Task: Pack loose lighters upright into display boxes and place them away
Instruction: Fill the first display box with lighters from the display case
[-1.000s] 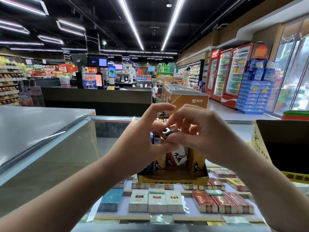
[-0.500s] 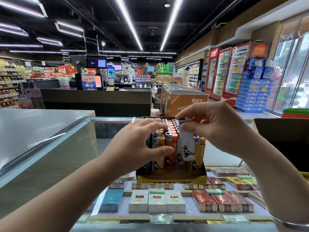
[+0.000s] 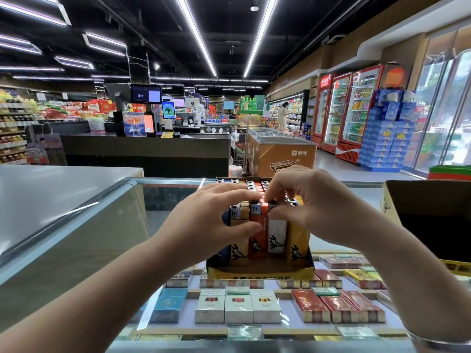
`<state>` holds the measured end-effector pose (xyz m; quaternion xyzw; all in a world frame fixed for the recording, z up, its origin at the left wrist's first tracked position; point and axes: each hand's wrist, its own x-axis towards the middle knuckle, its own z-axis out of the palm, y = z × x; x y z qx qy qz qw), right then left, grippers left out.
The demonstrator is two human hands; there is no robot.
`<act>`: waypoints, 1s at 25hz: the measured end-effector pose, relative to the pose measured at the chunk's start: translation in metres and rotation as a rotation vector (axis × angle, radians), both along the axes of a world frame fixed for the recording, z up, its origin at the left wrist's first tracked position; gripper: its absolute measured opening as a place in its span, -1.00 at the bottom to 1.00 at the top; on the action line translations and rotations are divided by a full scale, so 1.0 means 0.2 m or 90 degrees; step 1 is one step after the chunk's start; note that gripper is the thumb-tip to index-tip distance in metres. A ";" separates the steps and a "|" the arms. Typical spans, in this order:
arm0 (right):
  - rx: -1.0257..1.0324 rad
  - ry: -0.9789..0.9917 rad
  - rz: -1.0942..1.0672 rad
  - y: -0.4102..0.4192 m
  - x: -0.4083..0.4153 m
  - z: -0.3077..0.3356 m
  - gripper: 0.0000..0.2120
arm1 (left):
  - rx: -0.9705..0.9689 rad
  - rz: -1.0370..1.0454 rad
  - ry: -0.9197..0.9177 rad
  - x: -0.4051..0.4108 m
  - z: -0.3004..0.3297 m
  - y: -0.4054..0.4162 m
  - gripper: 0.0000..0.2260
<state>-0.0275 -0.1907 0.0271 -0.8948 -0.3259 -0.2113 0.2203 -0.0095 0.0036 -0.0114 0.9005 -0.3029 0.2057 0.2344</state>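
A yellow display box (image 3: 260, 272) stands on the glass counter, packed with rows of upright lighters in blue, tan, orange, white and yellow. A white lighter (image 3: 277, 238) sits in the front row between an orange one (image 3: 258, 240) and a yellow one (image 3: 297, 240). My right hand (image 3: 313, 210) pinches the white lighter's metal top from above with thumb and fingertips. My left hand (image 3: 211, 220) holds the front-left lighters, thumb pressed on the tan lighter (image 3: 239, 248), fingers reaching over the tops.
A second open cardboard box (image 3: 430, 215) stands at the right on the counter. Cigarette packs (image 3: 238, 305) lie in rows under the glass counter top (image 3: 163, 335). A grey counter (image 3: 51, 189) rises at the left. Checkout desks, a freezer and drink fridges are farther back.
My right hand brought the white lighter from between both hands down into the front row, where it now stands level with its neighbours. My left hand settled onto the front-left lighters.
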 end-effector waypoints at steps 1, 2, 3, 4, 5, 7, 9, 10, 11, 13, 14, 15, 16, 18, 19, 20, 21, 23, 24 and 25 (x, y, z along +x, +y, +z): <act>-0.001 0.000 -0.010 0.00 0.00 0.00 -0.76 | 0.000 -0.001 -0.003 0.00 0.00 0.00 -0.53; 0.001 -0.002 -0.018 0.00 0.01 0.00 -0.76 | 0.001 -0.001 -0.007 0.00 0.00 0.00 -0.53; 0.004 -0.001 -0.023 0.00 0.01 0.00 -0.75 | 0.002 -0.001 -0.010 0.00 0.00 0.00 -0.54; 0.008 0.003 -0.024 0.00 0.01 0.00 -0.74 | 0.002 0.001 -0.012 0.00 0.00 0.00 -0.54; 0.011 0.006 -0.024 -0.01 0.01 0.00 -0.72 | -0.001 0.002 -0.010 0.00 0.00 0.00 -0.54; -0.012 0.014 -0.032 -0.01 0.02 -0.01 -0.70 | -0.008 0.003 -0.002 -0.01 0.00 0.00 -0.52; -0.037 0.028 -0.046 -0.02 0.03 -0.01 -0.74 | -0.006 0.004 -0.004 -0.01 0.00 0.00 -0.52; -0.037 0.033 -0.051 -0.02 0.04 -0.02 -0.76 | -0.003 0.006 -0.006 -0.01 0.00 0.00 -0.53; -0.035 0.034 -0.053 -0.02 0.05 -0.02 -0.75 | 0.000 0.007 -0.006 -0.01 0.00 -0.01 -0.54; -0.030 0.041 -0.044 -0.01 0.06 -0.03 -0.74 | 0.001 0.010 -0.001 -0.01 0.00 0.00 -0.55; -0.015 0.060 -0.034 -0.02 0.06 -0.02 -0.76 | 0.000 0.010 0.000 -0.01 0.00 0.00 -0.54; 0.012 0.093 -0.020 -0.04 0.06 -0.01 -0.79 | -0.001 0.009 0.000 -0.01 0.00 0.00 -0.53; 0.047 0.132 -0.009 -0.07 0.05 0.00 -0.80 | -0.003 0.007 -0.001 -0.01 0.01 0.00 -0.52; 0.093 0.212 -0.003 -0.14 0.05 0.03 -0.72 | -0.005 0.006 0.000 -0.01 0.01 0.00 -0.51; 0.094 0.253 -0.007 -0.16 0.06 0.04 -0.66 | -0.007 0.007 0.000 -0.01 0.01 -0.01 -0.51; 0.082 0.295 -0.013 -0.18 0.06 0.04 -0.61 | -0.009 0.006 -0.002 -0.01 0.01 -0.01 -0.51; 0.068 0.332 -0.019 -0.18 0.07 0.03 -0.59 | -0.012 0.004 -0.006 -0.01 0.01 -0.01 -0.51; 0.068 0.366 -0.026 -0.18 0.09 0.01 -0.60 | -0.012 0.004 -0.013 -0.01 0.01 -0.01 -0.52; 0.075 0.365 -0.028 -0.17 0.09 0.00 -0.61 | -0.009 0.006 -0.015 -0.01 0.01 -0.01 -0.53; 0.076 0.361 -0.029 -0.18 0.10 0.00 -0.62 | -0.004 0.010 -0.017 -0.01 0.01 -0.01 -0.53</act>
